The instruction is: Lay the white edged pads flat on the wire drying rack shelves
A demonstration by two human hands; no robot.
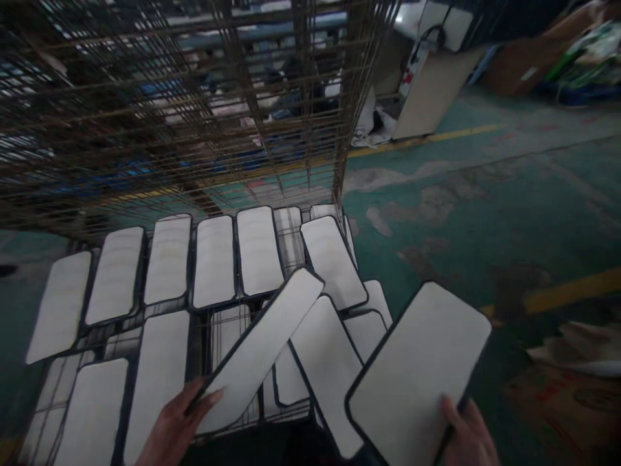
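My left hand [177, 417] is closed at the lower end of a long white panel [262, 346] with rounded corners and dark edging, thumb on its face. That panel slants up to the right over other panels. In my right hand [468, 433] is a wider white panel [422, 369] of the same look, gripped at its lower right edge and tilted. Between the two lies another white panel [327, 362], partly covered by the right one. Behind them, a further panel [334, 259] rests at the right end of the wire rack [294, 243].
Several similar panels [213, 259] lie in rows on the rack's left part. A tall rusty wire mesh [233, 97] stands behind. On the right is green floor [485, 226] with a yellow line, and a cardboard box [567, 408] sits at lower right.
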